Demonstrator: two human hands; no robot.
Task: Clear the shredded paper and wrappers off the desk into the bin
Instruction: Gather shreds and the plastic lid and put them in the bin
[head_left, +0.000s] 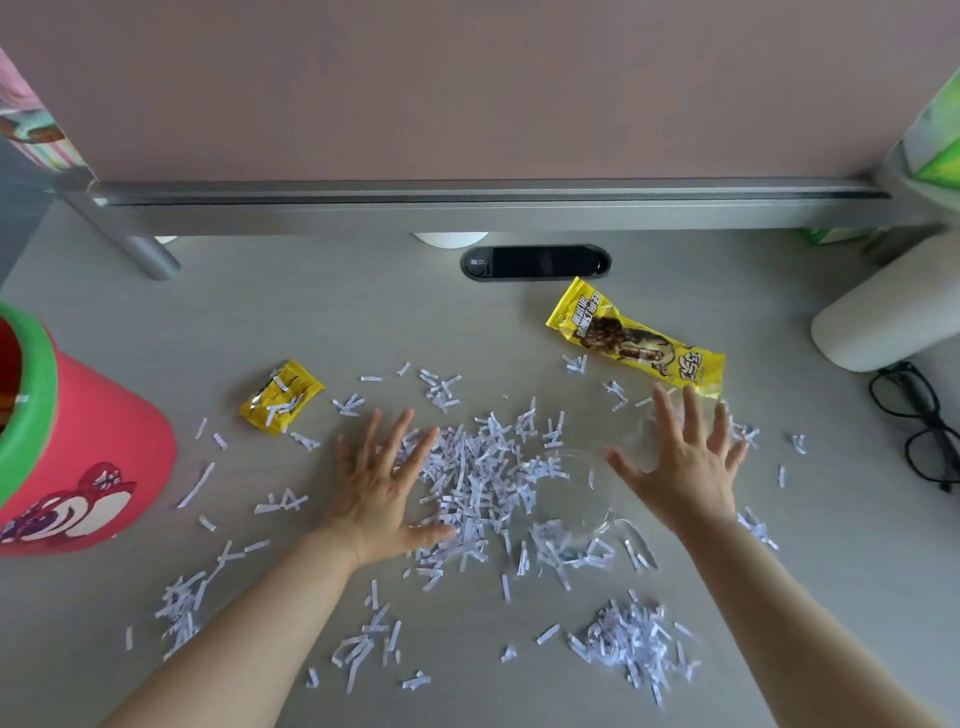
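Hands (374, 483) (685, 467) spread amid shredded paper (478, 478), glasses (914, 421) nearby

— Where do we see the bin (88, 441)?
— At the frame's left edge, on the desk (363, 312). We find shredded paper (478, 483) mid-frame, a small wrapper (280, 397) upper left of it, a long wrapper (634, 338) upper right.

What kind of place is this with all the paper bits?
Most likely an office or study workspace. The pale desk has a black cable port set into its top, a pink divider panel stands behind it on a metal rail, and black glasses lie at the right.
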